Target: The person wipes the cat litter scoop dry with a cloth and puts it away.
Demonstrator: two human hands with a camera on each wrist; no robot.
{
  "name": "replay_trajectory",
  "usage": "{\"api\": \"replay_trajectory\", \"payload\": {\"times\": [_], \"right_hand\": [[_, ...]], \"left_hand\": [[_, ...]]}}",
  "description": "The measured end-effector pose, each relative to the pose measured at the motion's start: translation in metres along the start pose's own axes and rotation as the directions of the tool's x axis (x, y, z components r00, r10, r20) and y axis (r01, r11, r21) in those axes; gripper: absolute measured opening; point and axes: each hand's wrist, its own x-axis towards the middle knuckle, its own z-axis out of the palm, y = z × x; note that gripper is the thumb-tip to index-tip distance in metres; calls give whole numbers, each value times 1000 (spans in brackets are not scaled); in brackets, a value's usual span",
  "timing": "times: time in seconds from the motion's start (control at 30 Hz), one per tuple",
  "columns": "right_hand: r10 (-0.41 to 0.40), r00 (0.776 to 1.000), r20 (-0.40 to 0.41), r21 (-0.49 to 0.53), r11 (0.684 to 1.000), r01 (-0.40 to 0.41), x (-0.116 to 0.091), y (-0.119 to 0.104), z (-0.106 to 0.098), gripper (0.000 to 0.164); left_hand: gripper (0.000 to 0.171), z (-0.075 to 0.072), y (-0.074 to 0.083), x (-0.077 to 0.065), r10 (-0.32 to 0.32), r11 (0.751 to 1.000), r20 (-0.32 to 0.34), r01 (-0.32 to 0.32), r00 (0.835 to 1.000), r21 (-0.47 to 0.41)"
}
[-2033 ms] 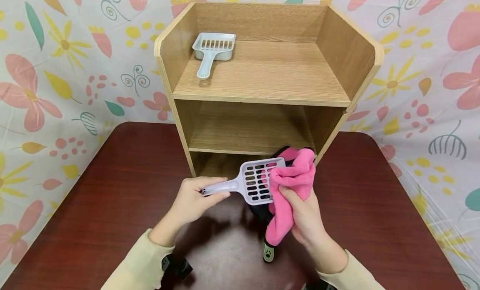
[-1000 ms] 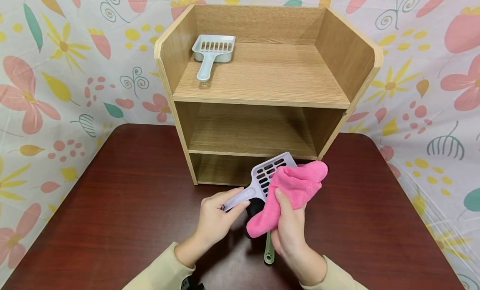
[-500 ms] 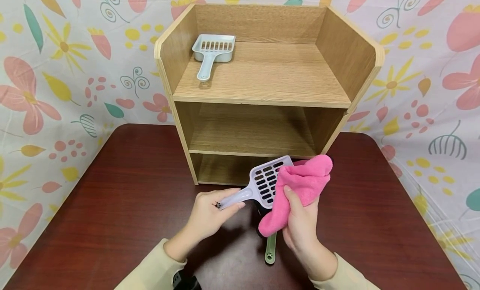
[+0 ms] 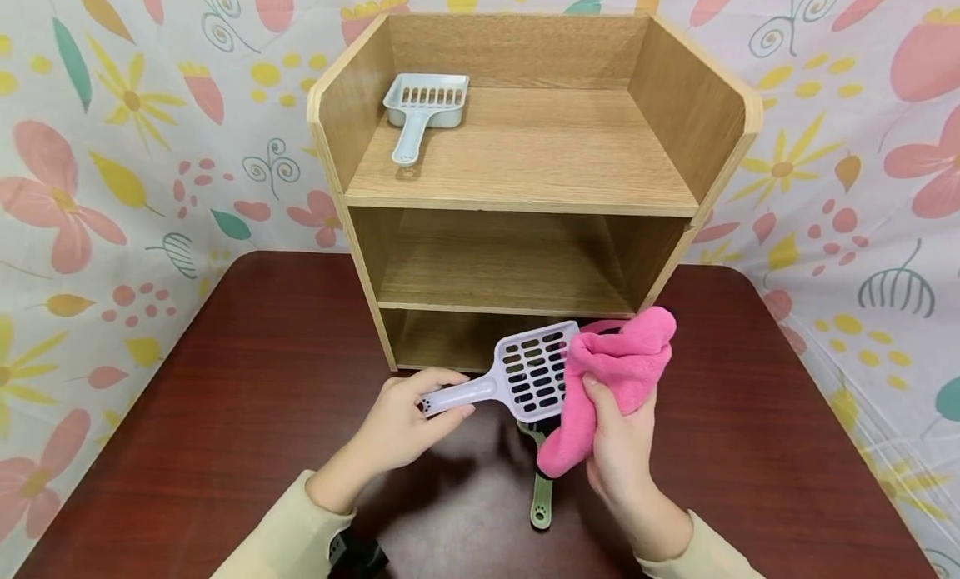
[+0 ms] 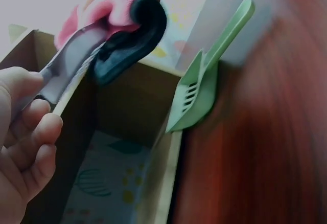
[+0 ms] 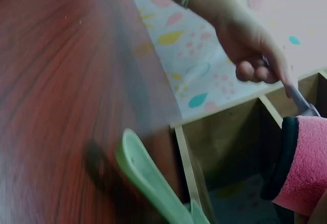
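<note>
In the head view my left hand (image 4: 401, 425) pinches the handle end of a lilac slotted litter scoop (image 4: 532, 372), held level above the table. My right hand (image 4: 622, 454) grips a bunched pink cloth (image 4: 618, 371) with dark edging, its thumb on top. The cloth covers the far edge of the scoop's head. Beneath them a green litter scoop (image 4: 542, 500) lies on the table, its head mostly hidden; its slots show in the left wrist view, where the green scoop (image 5: 196, 91) sits by the shelf's front edge.
A wooden shelf unit (image 4: 517, 204) stands at the back of the dark red table (image 4: 225, 446). On its top level, at left, a pale blue scoop (image 4: 412, 133) rests on a matching tray (image 4: 450, 117). Patterned cloth (image 4: 90, 187) hangs behind.
Over the last second the lilac scoop turns from tilted to more level. My left hand shifts left, and my right hand with the pink cloth moves right, baring more of the scoop's slots.
</note>
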Motion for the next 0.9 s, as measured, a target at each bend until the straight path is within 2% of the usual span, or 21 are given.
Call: {"api": "replay_trajectory", "payload": {"times": [0.3,0.47,0.57,0.77,0.9], "right_hand": [[-156,988,-13,-14,988,155,11,-12,-22,50],[-298,954,4,9,954,298,18,-18,-34,55],[-349,937,-2,24,937,349,22,-22,-39,56],[-382,924,-32,50,922,383,29,-27,-46,55],[-351,936,-32,0,936,351,30,-29,-52,56]], "left_hand": [[24,-22,1,4,-14,1000,3,14,1000,-4],[26,-32,5,11,16,1000,-10,-16,1000,4],[26,-40,11,18,25,1000,-6,-25,1000,8],[27,-57,22,33,69,997,-6,-69,998,32],[27,-66,27,43,88,995,-10,-87,996,55]]}}
